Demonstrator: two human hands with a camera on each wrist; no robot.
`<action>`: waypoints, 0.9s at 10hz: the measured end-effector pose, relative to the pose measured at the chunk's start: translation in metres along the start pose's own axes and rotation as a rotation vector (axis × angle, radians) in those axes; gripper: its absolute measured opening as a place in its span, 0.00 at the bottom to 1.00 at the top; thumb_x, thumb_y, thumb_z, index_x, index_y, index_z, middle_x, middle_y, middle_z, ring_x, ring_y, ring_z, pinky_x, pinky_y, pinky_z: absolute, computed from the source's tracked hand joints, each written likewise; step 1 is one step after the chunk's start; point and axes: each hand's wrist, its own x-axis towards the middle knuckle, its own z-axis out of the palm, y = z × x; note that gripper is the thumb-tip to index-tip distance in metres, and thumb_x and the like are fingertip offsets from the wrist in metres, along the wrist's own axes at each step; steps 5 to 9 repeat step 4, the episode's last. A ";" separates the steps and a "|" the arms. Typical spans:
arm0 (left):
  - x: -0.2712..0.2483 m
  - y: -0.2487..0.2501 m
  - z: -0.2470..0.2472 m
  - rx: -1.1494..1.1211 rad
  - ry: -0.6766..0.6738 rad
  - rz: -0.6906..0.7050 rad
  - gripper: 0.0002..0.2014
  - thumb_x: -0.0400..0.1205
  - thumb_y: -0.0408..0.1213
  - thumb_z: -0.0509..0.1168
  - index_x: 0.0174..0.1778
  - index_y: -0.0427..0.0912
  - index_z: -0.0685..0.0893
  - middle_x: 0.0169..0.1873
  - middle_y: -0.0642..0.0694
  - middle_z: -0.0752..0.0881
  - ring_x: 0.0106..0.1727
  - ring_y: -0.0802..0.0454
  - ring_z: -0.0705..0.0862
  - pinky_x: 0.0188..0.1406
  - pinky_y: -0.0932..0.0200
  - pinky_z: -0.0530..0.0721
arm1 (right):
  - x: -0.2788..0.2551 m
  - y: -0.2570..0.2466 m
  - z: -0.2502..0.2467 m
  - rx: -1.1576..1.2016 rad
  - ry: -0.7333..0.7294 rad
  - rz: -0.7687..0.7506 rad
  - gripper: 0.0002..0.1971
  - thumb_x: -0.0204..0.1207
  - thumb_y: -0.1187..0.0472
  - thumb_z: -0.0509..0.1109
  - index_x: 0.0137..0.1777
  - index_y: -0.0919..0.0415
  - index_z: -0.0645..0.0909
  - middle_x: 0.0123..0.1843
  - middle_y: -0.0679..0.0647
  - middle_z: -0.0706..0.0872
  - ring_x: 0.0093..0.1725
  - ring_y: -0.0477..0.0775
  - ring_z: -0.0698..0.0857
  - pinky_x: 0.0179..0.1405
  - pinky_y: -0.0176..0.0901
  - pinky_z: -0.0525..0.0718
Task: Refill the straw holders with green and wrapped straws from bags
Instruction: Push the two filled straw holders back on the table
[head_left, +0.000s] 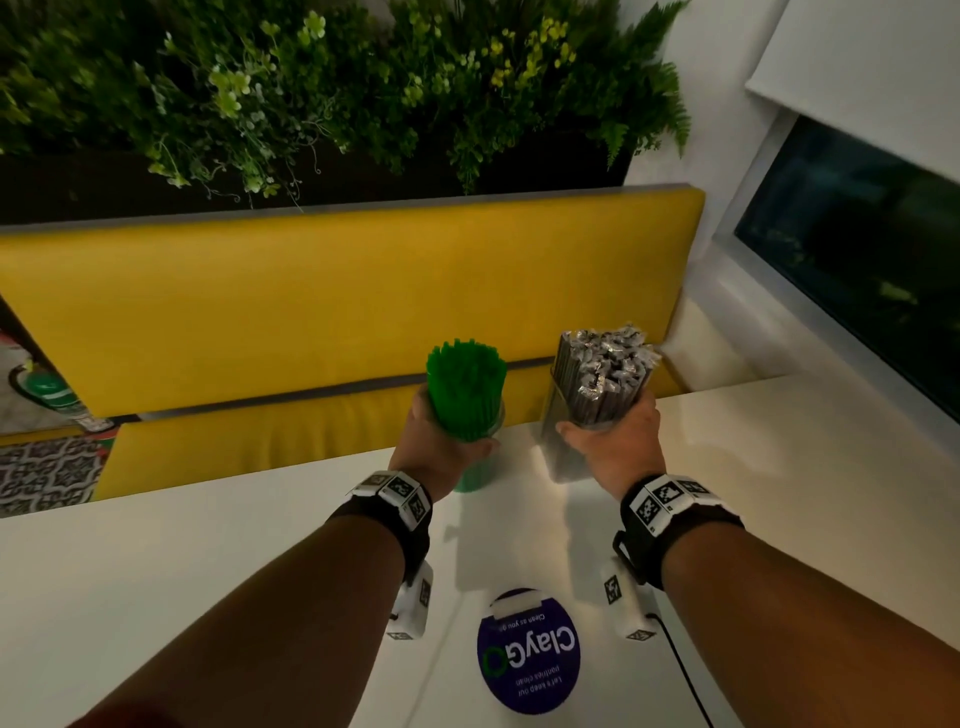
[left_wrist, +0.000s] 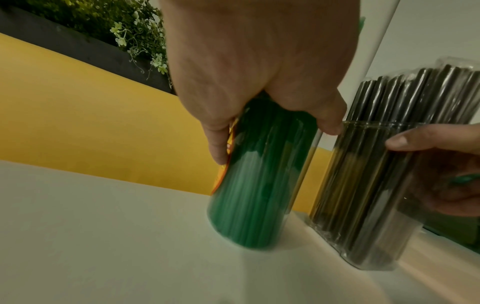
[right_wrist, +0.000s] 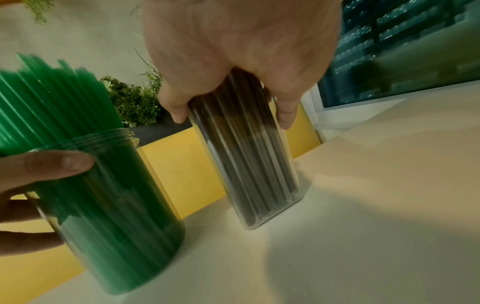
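My left hand (head_left: 441, 441) grips a clear round jar (left_wrist: 254, 185) packed with green straws (head_left: 465, 387), which fan out above its threaded rim (right_wrist: 98, 139). The jar stands at the far edge of the white table (head_left: 208, 561). Just to its right, my right hand (head_left: 613, 441) grips a clear holder (right_wrist: 249, 170) full of dark wrapped straws (head_left: 602, 371), whose crinkled wrapper ends stick out on top. Both holders touch the tabletop in the wrist views, and the two stand close together without touching. No bags are in view.
A round blue "ClayGo" sticker (head_left: 527, 649) lies on the table between my forearms. Behind the table runs a yellow padded bench (head_left: 311, 296) with a planter of green foliage (head_left: 311, 88) above it. A dark window (head_left: 857, 249) is at the right.
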 end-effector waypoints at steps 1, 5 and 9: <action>-0.001 0.002 0.000 -0.004 0.003 0.002 0.50 0.63 0.41 0.87 0.76 0.49 0.65 0.63 0.51 0.80 0.62 0.50 0.80 0.59 0.56 0.83 | 0.004 0.002 -0.001 0.000 -0.011 -0.009 0.61 0.44 0.40 0.87 0.77 0.53 0.60 0.69 0.56 0.76 0.67 0.59 0.80 0.69 0.60 0.81; -0.020 0.017 -0.011 0.019 -0.008 0.022 0.69 0.58 0.47 0.89 0.87 0.53 0.48 0.83 0.45 0.63 0.83 0.44 0.65 0.79 0.48 0.69 | -0.020 -0.016 -0.020 0.055 -0.080 -0.011 0.73 0.48 0.38 0.88 0.85 0.45 0.39 0.85 0.56 0.57 0.82 0.60 0.64 0.80 0.56 0.65; -0.020 0.017 -0.011 0.019 -0.008 0.022 0.69 0.58 0.47 0.89 0.87 0.53 0.48 0.83 0.45 0.63 0.83 0.44 0.65 0.79 0.48 0.69 | -0.020 -0.016 -0.020 0.055 -0.080 -0.011 0.73 0.48 0.38 0.88 0.85 0.45 0.39 0.85 0.56 0.57 0.82 0.60 0.64 0.80 0.56 0.65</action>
